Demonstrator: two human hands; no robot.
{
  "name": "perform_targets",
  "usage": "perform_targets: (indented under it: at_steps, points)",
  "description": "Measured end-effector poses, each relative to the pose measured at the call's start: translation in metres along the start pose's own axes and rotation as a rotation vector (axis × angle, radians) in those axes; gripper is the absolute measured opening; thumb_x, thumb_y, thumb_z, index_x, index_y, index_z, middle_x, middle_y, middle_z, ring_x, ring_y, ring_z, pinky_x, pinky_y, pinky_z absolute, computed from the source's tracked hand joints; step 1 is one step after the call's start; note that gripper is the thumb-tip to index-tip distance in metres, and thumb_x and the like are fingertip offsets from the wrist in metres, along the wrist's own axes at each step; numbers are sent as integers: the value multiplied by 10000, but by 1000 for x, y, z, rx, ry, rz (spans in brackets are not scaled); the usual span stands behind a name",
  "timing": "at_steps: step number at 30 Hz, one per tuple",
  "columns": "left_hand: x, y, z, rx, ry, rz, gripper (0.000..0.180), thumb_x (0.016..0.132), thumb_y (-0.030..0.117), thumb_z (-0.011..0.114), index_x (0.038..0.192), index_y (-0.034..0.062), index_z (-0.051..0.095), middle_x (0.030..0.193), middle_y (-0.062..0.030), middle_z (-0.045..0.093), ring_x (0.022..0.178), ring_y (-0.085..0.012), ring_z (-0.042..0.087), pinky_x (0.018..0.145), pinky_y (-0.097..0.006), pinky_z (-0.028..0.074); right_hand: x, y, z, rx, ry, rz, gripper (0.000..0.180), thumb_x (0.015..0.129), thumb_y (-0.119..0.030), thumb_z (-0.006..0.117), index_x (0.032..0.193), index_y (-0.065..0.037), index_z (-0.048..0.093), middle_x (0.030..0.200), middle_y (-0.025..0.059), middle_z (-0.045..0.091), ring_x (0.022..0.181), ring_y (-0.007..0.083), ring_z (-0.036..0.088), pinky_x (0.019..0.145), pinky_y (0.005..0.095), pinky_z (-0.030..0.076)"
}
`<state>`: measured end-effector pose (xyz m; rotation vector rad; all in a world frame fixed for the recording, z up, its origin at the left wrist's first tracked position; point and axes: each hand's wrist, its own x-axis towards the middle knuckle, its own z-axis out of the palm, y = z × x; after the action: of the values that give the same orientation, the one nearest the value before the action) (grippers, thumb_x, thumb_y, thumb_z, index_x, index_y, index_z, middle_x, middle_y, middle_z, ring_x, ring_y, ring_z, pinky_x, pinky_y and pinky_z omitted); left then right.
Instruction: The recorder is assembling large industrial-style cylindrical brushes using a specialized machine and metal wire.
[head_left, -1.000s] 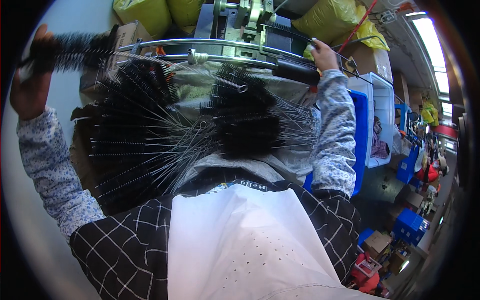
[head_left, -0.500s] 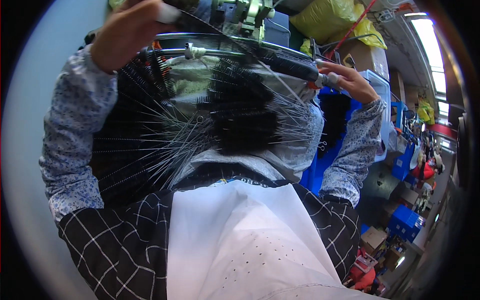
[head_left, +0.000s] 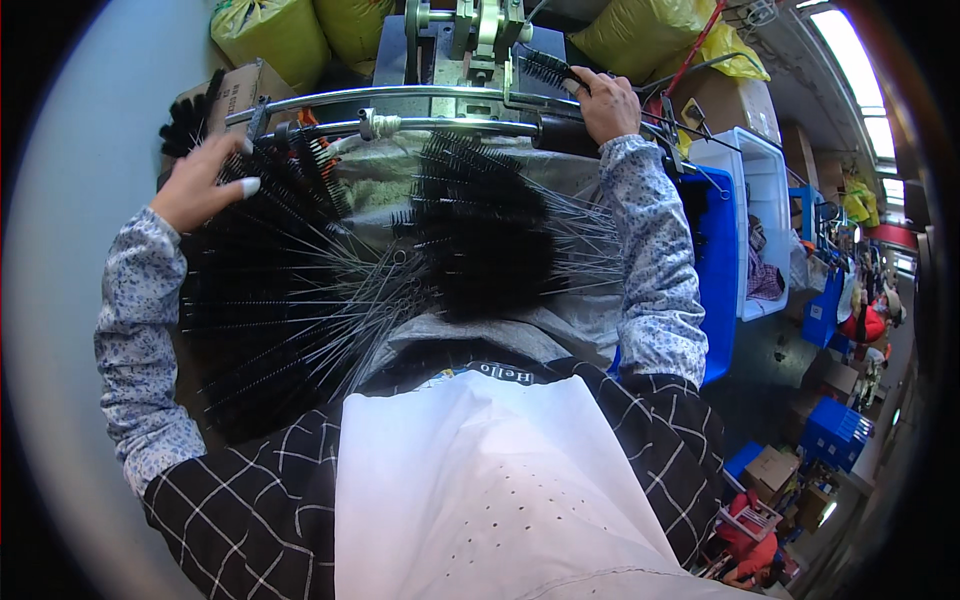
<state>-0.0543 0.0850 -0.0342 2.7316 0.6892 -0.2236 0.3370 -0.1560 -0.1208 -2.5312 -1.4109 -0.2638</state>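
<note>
My right hand [head_left: 607,104] is closed around a black-bristled wire brush [head_left: 546,68] at the machine [head_left: 478,60]. The brush's bristled end points left, and a thin wire with a loop reaches out to the right of the hand. My left hand [head_left: 203,182], white-capped at thumb and finger, hovers at the pile of black wire brushes [head_left: 270,270] on the left. Its thumb and fingers are apart, slightly blurred, with nothing visible between them. A second bundle of wire brushes [head_left: 485,230] lies across my lap, wires to the right.
Metal rods [head_left: 450,126] with a black sleeve cross in front of the machine. Yellow sacks [head_left: 268,42] and a cardboard box [head_left: 250,92] stand at the far left. On the right are a blue bin [head_left: 715,275] and a white bin [head_left: 762,225]. People sit farther off at right.
My left hand has moved down and left, to the left brush pile. My right hand has shifted up and left from the black sleeve's end to the machine, now gripping a brush.
</note>
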Motion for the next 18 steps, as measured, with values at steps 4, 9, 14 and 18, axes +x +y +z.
perform_targets:
  at_steps: [4, 9, 14, 18]
  points:
    - [-16, 6, -14, -458, -246, -236, 323, 683, 125, 602, 958, 60, 447, 859, -33, 464, 790, -108, 445, 730, -236, 365, 10, -3, 8, -86, -57, 57, 284, 810, -307, 473, 1073, -230, 546, 867, 13, 578, 869, 201, 483, 781, 350, 355]
    - [-23, 5, -11, -654, -138, -77, 242, 674, 59, 535, 896, 56, 440, 802, 16, 434, 752, -62, 422, 704, -200, 352, 12, -6, 8, -69, -68, -7, 279, 815, -299, 471, 1080, -246, 542, 861, 3, 575, 865, 193, 481, 765, 340, 343]
    - [-30, 2, -33, -866, 54, -63, 182, 701, 95, 508, 869, 72, 443, 781, 33, 411, 723, -25, 399, 633, -144, 325, 14, -5, 9, -103, -26, 15, 277, 816, -306, 474, 1082, -259, 539, 859, -8, 573, 865, 183, 478, 768, 337, 337]
    - [-50, -19, -59, -596, 426, 148, 182, 734, 121, 481, 903, 64, 443, 834, 9, 431, 717, -62, 415, 628, -151, 344, 15, 1, 12, -31, -64, -4, 280, 817, -288, 468, 1091, -278, 525, 883, -9, 573, 882, 186, 473, 778, 338, 332]
